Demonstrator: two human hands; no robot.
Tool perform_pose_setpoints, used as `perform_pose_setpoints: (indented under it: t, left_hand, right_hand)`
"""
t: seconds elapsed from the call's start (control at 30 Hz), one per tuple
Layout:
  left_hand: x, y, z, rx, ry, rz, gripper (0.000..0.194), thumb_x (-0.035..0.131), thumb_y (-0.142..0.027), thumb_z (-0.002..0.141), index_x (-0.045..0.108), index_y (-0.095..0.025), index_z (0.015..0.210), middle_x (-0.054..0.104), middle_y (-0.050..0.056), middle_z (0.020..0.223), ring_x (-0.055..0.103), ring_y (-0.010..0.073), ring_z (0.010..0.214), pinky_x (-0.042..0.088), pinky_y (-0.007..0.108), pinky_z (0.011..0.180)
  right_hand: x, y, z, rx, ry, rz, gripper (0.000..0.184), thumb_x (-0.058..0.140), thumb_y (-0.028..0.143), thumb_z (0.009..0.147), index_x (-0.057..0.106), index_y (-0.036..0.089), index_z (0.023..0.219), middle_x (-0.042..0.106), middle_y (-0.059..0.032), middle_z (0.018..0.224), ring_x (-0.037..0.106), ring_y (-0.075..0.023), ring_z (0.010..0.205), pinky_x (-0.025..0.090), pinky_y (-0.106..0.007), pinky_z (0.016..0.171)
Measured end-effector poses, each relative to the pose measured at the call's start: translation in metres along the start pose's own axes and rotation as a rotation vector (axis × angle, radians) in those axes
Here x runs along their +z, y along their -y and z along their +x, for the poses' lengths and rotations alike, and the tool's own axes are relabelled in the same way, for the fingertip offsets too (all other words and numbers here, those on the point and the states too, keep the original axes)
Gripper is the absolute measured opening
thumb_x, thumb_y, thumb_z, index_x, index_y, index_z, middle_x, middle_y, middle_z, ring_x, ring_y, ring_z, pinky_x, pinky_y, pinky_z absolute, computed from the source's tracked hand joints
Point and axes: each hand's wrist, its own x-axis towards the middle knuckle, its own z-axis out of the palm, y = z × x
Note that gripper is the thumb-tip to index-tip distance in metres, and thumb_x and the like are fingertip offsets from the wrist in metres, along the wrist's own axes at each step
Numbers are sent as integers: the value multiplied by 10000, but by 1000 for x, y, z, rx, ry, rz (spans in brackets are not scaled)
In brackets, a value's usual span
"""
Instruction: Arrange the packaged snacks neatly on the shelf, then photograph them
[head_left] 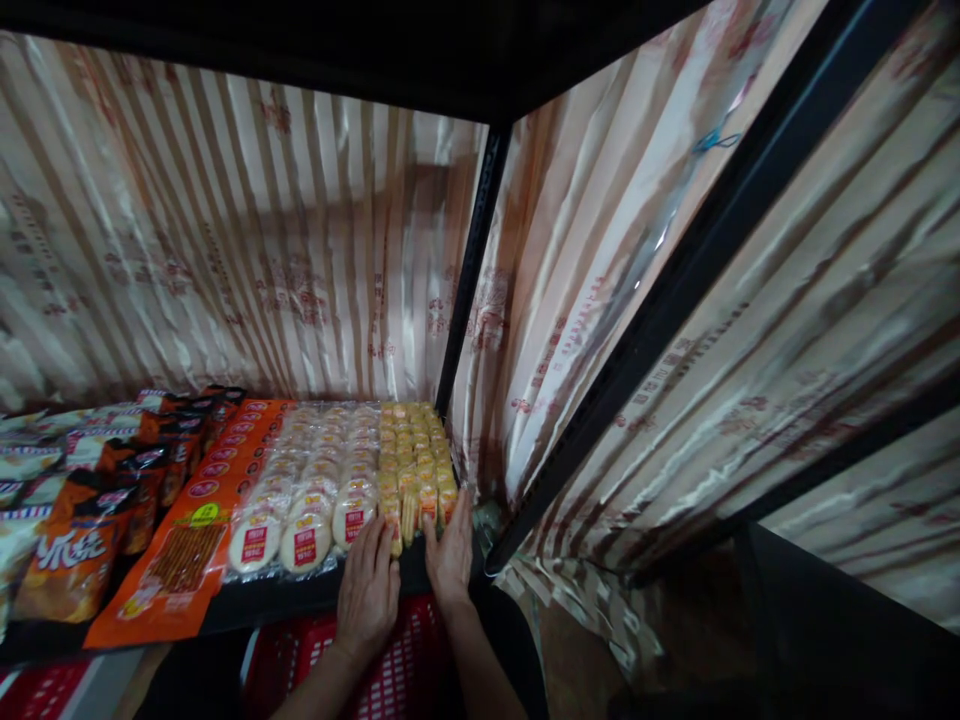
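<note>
Rows of small yellow snack packets (409, 450) stand at the right end of a dark shelf (262, 598). My left hand (369, 580) lies at their front left, fingers stretched forward, between them and the round white crackers in clear wrappers (304, 535). At the front right of the same packets is my right hand (451, 555), its fingers extended along their side. Both hands touch or nearly touch the front packets, and neither is wrapped round one. Exact fingertip contact is hard to make out in the dim light.
Orange stick-snack bags (180, 560) overlap left of the crackers, with orange-and-black bags (79, 550) farther left. Below the shelf edge sits a red plastic basket (405, 650). Black metal posts (472, 270) and printed curtains (300, 250) close off the back and right.
</note>
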Motion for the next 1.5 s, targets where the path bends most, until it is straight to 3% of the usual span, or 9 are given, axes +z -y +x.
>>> perform_pose_setpoints:
  t: [0.3,0.63,0.9,1.17,1.5]
  left_hand:
    - [1,1,6,29,5,-40,472,409,-131,829,437,-114,1300,494,146,1314,403,258,1267,410,431,1010]
    - [0,5,-2,111,61,-40,457,429,-106,814,478,-145,1267,505,124,1300,421,255,1250,432,411,1001]
    - [8,-6,21,-165,-29,-147,353,433,-238,882,496,-139,1215,529,137,1190,472,258,1152,445,465,962]
    - [13,-16,52,-212,-33,-123,275,471,-262,855,539,-141,1092,501,142,1202,407,302,1201,403,509,983]
    - [18,-19,57,-348,-89,-152,190,450,-234,836,564,-171,974,506,120,1167,425,292,1187,393,520,983]
  right_hand:
    - [0,-9,4,53,-22,104,662,288,488,906,322,29,1382,424,-225,1383,396,-276,1297,354,-427,1033]
    - [2,-8,7,10,-30,102,652,282,484,908,336,34,1376,419,-226,1385,366,-272,1315,348,-442,1037]
    - [4,-9,5,13,-21,73,661,265,475,913,331,7,1375,403,-240,1392,359,-282,1316,330,-462,1050]
    - [3,-8,6,6,-20,68,669,251,475,912,361,-19,1350,427,-259,1367,357,-283,1316,342,-467,1043]
    - [3,-5,5,26,-26,74,625,257,448,917,362,18,1358,431,-236,1372,364,-274,1312,346,-466,1039]
